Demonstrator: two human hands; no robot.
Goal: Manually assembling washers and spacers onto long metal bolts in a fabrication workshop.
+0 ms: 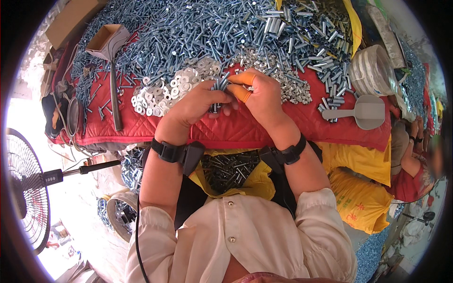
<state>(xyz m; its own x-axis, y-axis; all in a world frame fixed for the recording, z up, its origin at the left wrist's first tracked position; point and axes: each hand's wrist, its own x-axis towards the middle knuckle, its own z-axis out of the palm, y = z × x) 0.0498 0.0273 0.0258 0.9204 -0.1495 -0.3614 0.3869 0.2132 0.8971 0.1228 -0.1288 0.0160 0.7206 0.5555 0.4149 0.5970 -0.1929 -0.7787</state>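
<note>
Red quilted cloth (101,129) lies under everything, with pale flat washers (163,94) heaped on its left part. Just beside them, the left hand (196,104) is curled round a small bunch of bolts (217,86), held above the cloth. The right hand (266,99), in orange finger covers (241,93), reaches the bunch; whether its fingertips pinch a piece, I cannot tell. The step looks like sorting or fitting by fingertip, and the next move seems to call for a steady left grip. Small metal pieces (297,92) lie rightward.

One grey scoop (369,112), one fan (34,188), wearer's two hands (194,103) (265,98), countless bolts (188,35) and washers (177,89)
</note>
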